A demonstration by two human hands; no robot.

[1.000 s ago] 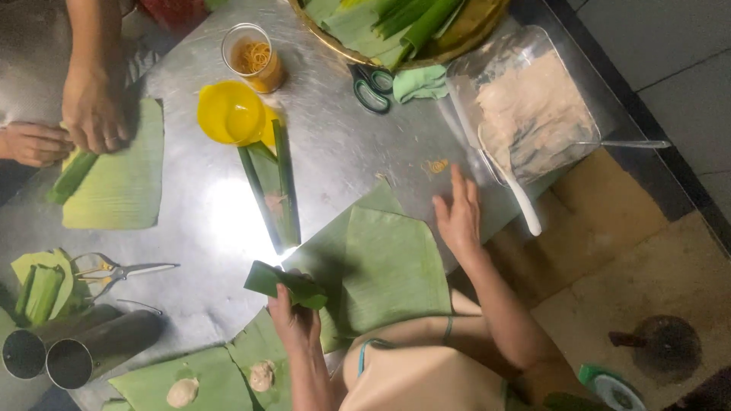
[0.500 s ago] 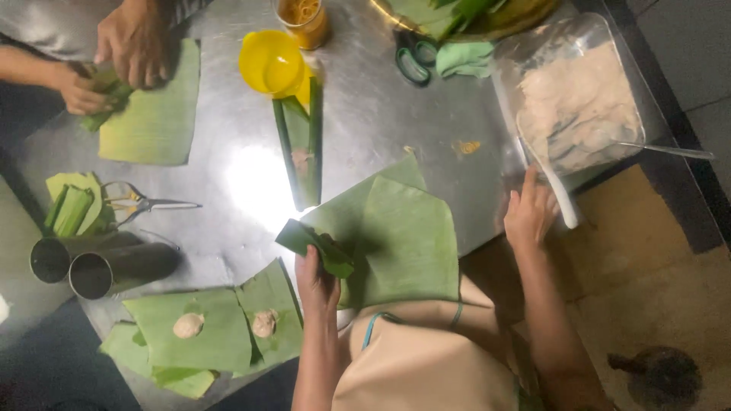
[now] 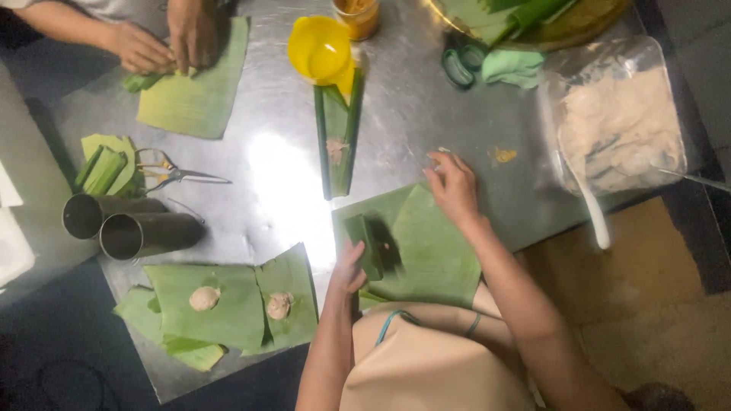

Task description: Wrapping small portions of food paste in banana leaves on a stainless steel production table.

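Observation:
My left hand [image 3: 349, 268] is shut on a small dark green folded leaf packet [image 3: 367, 245], held just over the left part of a large banana leaf [image 3: 430, 251] spread on the metal table [image 3: 411, 122]. My right hand [image 3: 454, 186] rests with fingers apart on the far edge of that leaf and holds nothing. A narrow folded leaf strip [image 3: 337, 141] with a dab of filling lies just beyond the leaf.
Another person's hands [image 3: 164, 47] roll a leaf [image 3: 194, 95] at the far left. A clear bag of pale paste [image 3: 620, 125] with a white spoon [image 3: 588, 202] lies at the right. Also here: yellow funnel [image 3: 320, 47], scissors [image 3: 171, 171], two metal tubes [image 3: 126, 227], leaves with filling dabs [image 3: 228, 304].
My right hand drew back from beside the spoon and bag to the far edge of the big leaf. My left hand keeps the folded packet, now turned more upright.

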